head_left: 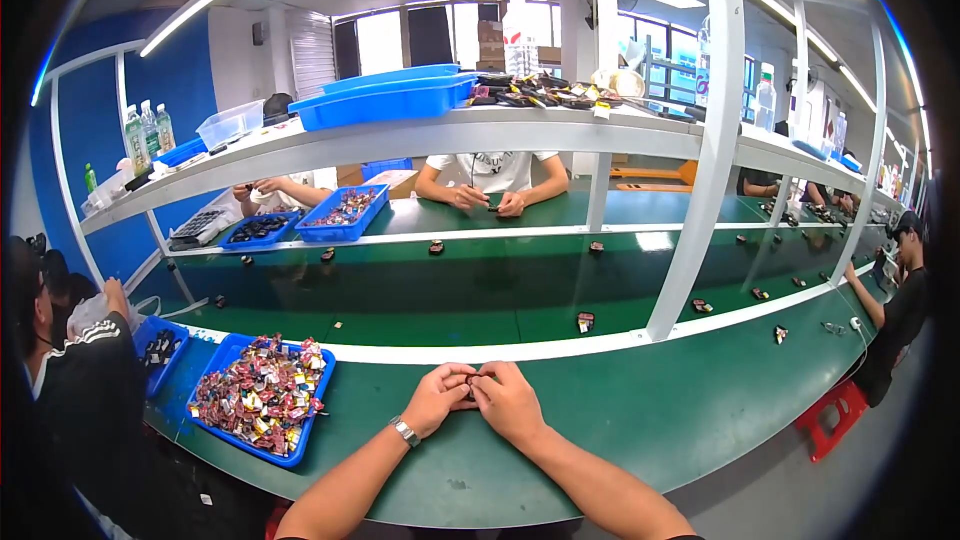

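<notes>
- Clock directions are read from the person's hands, with 12 straight ahead.
- Left hand [438, 400]: fingers bent and narrowed on a small dark piece [472, 388]; a watch [405, 431] circles the wrist.
- Right hand [508, 402]: thumb and fingers pinch the same piece from the 3 o'clock side. The two-sided fingertip grip probably suits so small a thing, steadying and turning it; most of it is hidden, so its exact form cannot be told.
- The piece sits between the hands, above the near edge zone of the green table [620, 420], presumably there for close viewing.
- Blue tray [285, 460], at 9 o'clock: heaped with small packets [260, 395], its walls containing the loose pile, apparently within easy reach of the left hand.
- Green belt [480, 305], at 12 o'clock: crosses beyond a white rail [500, 351]. A packaged piece [585, 322] lies on it at 2 o'clock; the spacing between such pieces perhaps keeps them separate.
- White shelf [400, 144], above the belt at 12 o'clock: carries stacked blue bins [385, 112], seemingly to spare working surface below.
</notes>
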A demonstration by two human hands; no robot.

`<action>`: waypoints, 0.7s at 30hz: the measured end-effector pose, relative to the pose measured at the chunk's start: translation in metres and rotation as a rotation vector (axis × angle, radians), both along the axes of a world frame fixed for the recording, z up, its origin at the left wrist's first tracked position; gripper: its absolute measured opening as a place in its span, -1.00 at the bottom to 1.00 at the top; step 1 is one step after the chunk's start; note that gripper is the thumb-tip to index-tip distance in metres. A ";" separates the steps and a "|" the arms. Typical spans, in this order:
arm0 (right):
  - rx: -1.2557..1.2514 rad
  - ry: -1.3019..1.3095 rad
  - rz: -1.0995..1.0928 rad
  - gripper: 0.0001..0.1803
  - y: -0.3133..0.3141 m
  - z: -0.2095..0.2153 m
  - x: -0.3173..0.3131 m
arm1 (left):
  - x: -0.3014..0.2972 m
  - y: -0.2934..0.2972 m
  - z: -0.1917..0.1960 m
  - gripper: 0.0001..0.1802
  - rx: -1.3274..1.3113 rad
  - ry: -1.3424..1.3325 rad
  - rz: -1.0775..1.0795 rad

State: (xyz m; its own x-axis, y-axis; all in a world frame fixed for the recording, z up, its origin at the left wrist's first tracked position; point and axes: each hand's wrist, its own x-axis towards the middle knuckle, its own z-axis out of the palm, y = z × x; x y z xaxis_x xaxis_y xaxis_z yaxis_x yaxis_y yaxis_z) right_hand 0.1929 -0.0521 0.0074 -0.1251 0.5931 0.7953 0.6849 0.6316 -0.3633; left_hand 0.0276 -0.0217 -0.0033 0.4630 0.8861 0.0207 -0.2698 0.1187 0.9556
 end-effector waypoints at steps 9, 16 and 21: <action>0.021 -0.029 -0.013 -0.92 0.001 0.000 0.003 | 0.002 0.000 0.001 -0.71 0.005 -0.003 0.020; -0.085 -0.013 0.042 -0.74 -0.005 0.002 0.001 | -0.002 0.003 0.001 -0.63 -0.033 -0.061 0.021; -0.196 0.076 0.000 -0.70 0.021 -0.019 0.011 | 0.005 -0.008 0.011 -0.55 -0.028 -0.089 0.149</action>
State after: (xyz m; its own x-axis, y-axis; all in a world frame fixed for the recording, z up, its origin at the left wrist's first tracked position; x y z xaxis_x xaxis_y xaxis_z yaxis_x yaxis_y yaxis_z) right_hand 0.2035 -0.0312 -0.0119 -0.0689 0.7378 0.6715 0.6506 0.5435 -0.5304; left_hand 0.0323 -0.0298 0.0076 0.3238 0.9456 0.0303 -0.3700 0.0971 0.9239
